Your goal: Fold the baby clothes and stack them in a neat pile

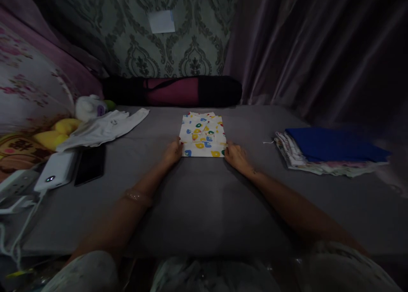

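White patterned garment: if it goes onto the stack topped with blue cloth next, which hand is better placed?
Probably the right hand: it touches the side of the patterned garment nearer the folded stack, while the left hand is at the opposite side.

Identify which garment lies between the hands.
The printed garment, left hand and right hand at its edges; the plain white garment lies left, the blue-topped stack right.

Beyond the fingers (230,148), the wall (127,41) is covered with big dark curly shapes, and a small white sheet (162,21) is seen on it. To the right of the fingers, a purple curtain (270,41) is hung in folds. To their left, white cloth with pink flowers (28,83) is seen. Under the fingers, a grey surface (204,207) is laid flat. The room is dimly lit.
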A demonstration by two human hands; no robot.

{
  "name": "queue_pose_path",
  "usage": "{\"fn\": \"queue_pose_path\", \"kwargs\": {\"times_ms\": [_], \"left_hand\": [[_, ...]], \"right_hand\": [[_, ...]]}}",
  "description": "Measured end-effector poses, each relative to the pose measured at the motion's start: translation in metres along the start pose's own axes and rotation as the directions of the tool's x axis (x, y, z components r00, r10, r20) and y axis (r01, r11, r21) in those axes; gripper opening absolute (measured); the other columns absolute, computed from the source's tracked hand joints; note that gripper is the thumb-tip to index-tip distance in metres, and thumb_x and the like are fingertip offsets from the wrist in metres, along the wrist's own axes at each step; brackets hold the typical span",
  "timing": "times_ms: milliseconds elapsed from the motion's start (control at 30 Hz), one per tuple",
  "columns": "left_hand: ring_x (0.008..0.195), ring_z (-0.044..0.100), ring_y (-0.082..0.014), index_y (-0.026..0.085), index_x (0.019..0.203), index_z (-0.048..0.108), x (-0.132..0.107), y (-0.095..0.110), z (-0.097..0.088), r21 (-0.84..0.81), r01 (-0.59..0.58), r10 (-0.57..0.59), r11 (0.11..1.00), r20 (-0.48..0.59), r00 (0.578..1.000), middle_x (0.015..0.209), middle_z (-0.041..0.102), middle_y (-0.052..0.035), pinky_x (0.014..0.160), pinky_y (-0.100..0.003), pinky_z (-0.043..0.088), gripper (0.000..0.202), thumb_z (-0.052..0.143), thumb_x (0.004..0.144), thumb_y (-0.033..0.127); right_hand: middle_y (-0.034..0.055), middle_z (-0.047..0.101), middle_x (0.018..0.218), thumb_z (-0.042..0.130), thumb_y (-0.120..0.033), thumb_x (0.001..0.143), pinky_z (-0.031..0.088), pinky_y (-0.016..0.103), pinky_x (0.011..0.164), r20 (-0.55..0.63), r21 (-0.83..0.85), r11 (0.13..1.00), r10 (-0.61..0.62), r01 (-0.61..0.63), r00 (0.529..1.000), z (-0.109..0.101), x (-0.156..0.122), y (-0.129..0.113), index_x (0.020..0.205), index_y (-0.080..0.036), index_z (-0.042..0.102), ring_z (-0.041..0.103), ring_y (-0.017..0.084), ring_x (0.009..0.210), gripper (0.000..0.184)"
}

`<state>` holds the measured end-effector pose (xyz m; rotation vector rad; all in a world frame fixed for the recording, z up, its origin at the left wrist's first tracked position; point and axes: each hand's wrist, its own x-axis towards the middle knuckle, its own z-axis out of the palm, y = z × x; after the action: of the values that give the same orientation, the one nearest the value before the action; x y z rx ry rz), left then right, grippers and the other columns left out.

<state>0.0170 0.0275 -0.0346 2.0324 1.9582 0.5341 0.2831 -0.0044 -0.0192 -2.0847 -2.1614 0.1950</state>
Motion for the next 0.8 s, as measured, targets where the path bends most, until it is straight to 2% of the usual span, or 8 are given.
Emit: {"fn": "queue_pose_path", "kwargs": {"times_ms": [100, 267, 367, 433, 500, 600, 700, 800], "left_hand": [[0.105, 0.062, -0.0277, 0.015, 0.126, 0.048, -0.007, 0.009, -0.003, 0.143, 0.013, -0.015, 0.990, 0.013, 1.000, 0.125, 0.054, -0.0182, 0.086, -0.035, 0.047, 0.034, 0.039, 0.096, 0.027], [0.107, 0.058, -0.0294, 0.012, 0.121, 0.050, -0.016, 0.018, -0.020, 0.395, 0.013, -0.003, 0.919, -0.025, 1.000, 0.123, 0.051, -0.0193, 0.086, -0.037, 0.047, 0.032, 0.041, 0.095, 0.028], [0.109, 0.056, -0.0298, 0.011, 0.120, 0.052, -0.021, 0.024, -0.029, 0.439, -0.048, 0.077, 0.897, -0.047, 0.996, 0.120, 0.055, -0.0195, 0.089, -0.038, 0.045, 0.031, 0.041, 0.095, 0.024], [0.109, 0.056, -0.0279, 0.010, 0.124, 0.051, -0.023, 0.032, -0.029, 0.392, -0.142, 0.159, 0.909, -0.012, 0.987, 0.119, 0.058, -0.0193, 0.091, -0.038, 0.045, 0.033, 0.037, 0.096, 0.022], [0.113, 0.056, -0.0255, 0.007, 0.129, 0.047, -0.024, 0.041, -0.023, 0.313, -0.260, 0.253, 0.914, 0.061, 0.965, 0.121, 0.060, -0.0195, 0.097, -0.037, 0.043, 0.038, 0.032, 0.097, 0.020], [0.129, 0.048, -0.0240, 0.008, 0.137, 0.042, -0.025, 0.052, -0.007, 0.243, -0.374, 0.345, 0.895, 0.155, 0.926, 0.137, 0.054, -0.0180, 0.107, -0.036, 0.037, 0.043, 0.030, 0.098, 0.018], [0.143, 0.031, -0.0256, 0.010, 0.142, 0.039, -0.025, 0.052, 0.008, 0.273, -0.366, 0.332, 0.890, 0.165, 0.929, 0.151, 0.040, -0.0156, 0.115, -0.041, 0.026, 0.047, 0.028, 0.099, 0.026], [0.147, 0.019, -0.0279, 0.007, 0.147, 0.033, -0.025, 0.045, 0.017, 0.312, -0.349, 0.305, 0.884, 0.182, 0.935, 0.156, 0.030, -0.0155, 0.119, -0.045, 0.017, 0.056, 0.023, 0.100, 0.036]], "right_hand": [[0.0173, 0.068, 0.109, 0.034, -0.025, 0.098, 0.046, 0.036, 0.085, 0.010, -0.010, 1.000, -0.021, 0.021, 1.000, -0.001, 0.004, 0.002, 0.130, -0.015, 0.051, 0.065, 0.028, 0.101, 0.038], [0.0168, 0.067, 0.112, 0.035, -0.026, 0.098, 0.047, 0.034, 0.086, 0.084, -0.024, 1.000, 0.003, -0.001, 0.996, -0.014, 0.007, 0.004, 0.128, -0.014, 0.053, 0.063, 0.027, 0.105, 0.036], [0.0203, 0.063, 0.119, 0.033, -0.022, 0.098, 0.045, 0.038, 0.092, -0.032, -0.086, 0.996, -0.041, 0.039, 0.999, -0.022, 0.004, -0.008, 0.132, -0.010, 0.050, 0.060, 0.029, 0.111, 0.039], [0.0214, 0.056, 0.131, 0.029, -0.023, 0.099, 0.040, 0.042, 0.101, -0.109, -0.112, 0.984, -0.148, 0.136, 0.983, -0.022, 0.001, -0.022, 0.135, -0.010, 0.048, 0.052, 0.029, 0.122, 0.043], [0.0177, 0.044, 0.146, 0.026, -0.028, 0.101, 0.027, 0.047, 0.112, -0.115, -0.112, 0.950, -0.302, 0.290, 0.946, -0.016, -0.001, -0.036, 0.142, -0.010, 0.043, 0.036, 0.029, 0.137, 0.048], [0.0097, 0.027, 0.158, 0.022, -0.035, 0.101, 0.009, 0.051, 0.119, -0.032, -0.078, 0.884, -0.465, 0.461, 0.885, -0.002, -0.003, -0.052, 0.150, -0.011, 0.031, 0.014, 0.027, 0.147, 0.056], [0.0080, 0.022, 0.160, 0.017, -0.038, 0.101, 0.004, 0.055, 0.118, 0.039, -0.043, 0.865, -0.498, 0.500, 0.866, 0.009, -0.003, -0.056, 0.153, -0.010, 0.026, 0.011, 0.028, 0.148, 0.060], [0.0072, 0.022, 0.160, 0.016, -0.037, 0.100, 0.003, 0.057, 0.118, 0.055, -0.034, 0.863, -0.502, 0.504, 0.863, 0.013, -0.003, -0.054, 0.153, -0.011, 0.027, 0.011, 0.028, 0.148, 0.060]]}}
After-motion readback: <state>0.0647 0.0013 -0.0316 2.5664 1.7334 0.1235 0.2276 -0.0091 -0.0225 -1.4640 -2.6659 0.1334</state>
